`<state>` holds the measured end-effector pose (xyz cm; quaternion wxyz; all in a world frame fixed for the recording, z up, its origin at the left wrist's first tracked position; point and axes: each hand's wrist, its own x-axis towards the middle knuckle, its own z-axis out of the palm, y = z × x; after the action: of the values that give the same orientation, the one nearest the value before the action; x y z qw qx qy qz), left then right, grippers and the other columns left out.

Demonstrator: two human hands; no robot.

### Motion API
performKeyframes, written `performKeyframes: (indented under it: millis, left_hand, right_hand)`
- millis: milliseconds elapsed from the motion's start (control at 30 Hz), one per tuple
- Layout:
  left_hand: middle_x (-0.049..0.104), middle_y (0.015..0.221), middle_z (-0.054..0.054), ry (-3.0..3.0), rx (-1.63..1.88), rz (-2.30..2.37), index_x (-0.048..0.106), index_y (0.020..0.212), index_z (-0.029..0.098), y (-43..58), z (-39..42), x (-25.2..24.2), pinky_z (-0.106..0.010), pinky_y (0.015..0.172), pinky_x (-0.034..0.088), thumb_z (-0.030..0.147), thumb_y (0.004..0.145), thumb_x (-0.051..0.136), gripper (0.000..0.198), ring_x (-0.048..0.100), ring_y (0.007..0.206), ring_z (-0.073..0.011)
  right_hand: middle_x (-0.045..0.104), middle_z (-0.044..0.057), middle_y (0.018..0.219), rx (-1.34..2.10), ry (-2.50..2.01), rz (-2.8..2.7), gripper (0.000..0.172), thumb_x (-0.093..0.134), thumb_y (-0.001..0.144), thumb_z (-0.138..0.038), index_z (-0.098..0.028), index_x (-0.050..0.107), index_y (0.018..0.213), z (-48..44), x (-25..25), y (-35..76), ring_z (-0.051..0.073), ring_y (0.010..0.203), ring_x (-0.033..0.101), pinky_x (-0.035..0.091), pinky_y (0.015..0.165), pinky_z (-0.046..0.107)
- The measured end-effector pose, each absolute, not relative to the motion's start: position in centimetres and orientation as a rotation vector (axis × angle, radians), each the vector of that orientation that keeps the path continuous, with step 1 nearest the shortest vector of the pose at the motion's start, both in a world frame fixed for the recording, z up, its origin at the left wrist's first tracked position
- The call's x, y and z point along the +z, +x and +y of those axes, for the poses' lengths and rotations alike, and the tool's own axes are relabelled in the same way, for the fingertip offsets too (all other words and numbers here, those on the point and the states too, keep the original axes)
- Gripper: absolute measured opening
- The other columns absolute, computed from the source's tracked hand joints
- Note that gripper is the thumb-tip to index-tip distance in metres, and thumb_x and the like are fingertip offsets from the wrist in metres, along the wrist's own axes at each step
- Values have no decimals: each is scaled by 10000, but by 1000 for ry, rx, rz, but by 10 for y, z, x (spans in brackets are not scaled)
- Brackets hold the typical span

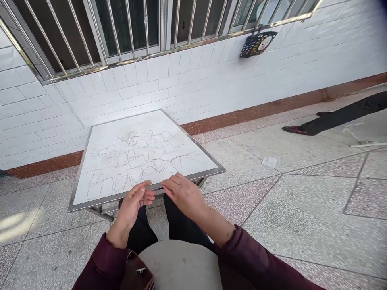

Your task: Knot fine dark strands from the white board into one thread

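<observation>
White tabletop (151, 120) in a metal frame: thin dark lines (142, 154) spread from near the front edge to a tangle near the middle of the rear edge; whether strands or marks cannot be determined. Left hand (133, 203) and right hand (186, 195): just apart at the middle of the front edge, thumb and fingers drawn close on each. Contact, grip and any fine item between fingertips: cannot be told. Both sleeves (104, 262): cut off below.
</observation>
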<state>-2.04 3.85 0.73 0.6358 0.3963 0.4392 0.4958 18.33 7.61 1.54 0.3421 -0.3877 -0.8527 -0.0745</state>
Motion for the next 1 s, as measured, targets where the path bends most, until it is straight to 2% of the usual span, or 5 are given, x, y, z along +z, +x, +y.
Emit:
performKeyframes:
  millis: [100,200,400,633,1000]
  left_hand:
    - [742,890,-92,900,1122,992,648,1233,158,-8,29,16,-302,743,517,381,787,763,511,673,752,-163]
    - [740,859,-73,896,1162,1010,647,1220,160,-1,23,8,-276,704,504,346,764,787,512,660,718,-145]
    - [748,939,-106,1014,1088,993,610,1265,164,2,20,5,-288,658,508,434,807,724,544,690,680,-166]
    - [717,1005,-101,1203,1020,942,387,1479,249,5,13,7,-356,754,537,532,886,583,686,726,819,-224]
    - [698,971,-110,1163,1055,964,338,1503,198,20,16,-4,-336,708,535,555,889,558,744,727,772,-224]
  right_hand:
    - [593,41,700,-176,-990,-2241,185,510,937,-108,-187,634,825,70,13,180,198,728,507,408,651,299]
    - [609,44,721,-90,-940,-2218,159,514,949,-140,-181,637,857,67,13,182,196,733,521,436,661,307]
    - [629,40,755,102,-764,-2252,182,473,983,-192,-200,629,889,66,12,186,179,716,571,479,640,297]
    - [626,34,747,141,-643,-2348,246,402,1003,-206,-216,634,921,66,15,188,166,666,589,470,575,282]
    - [587,24,692,110,-654,-2300,206,435,988,-192,-220,616,894,70,5,190,166,627,539,434,525,275]
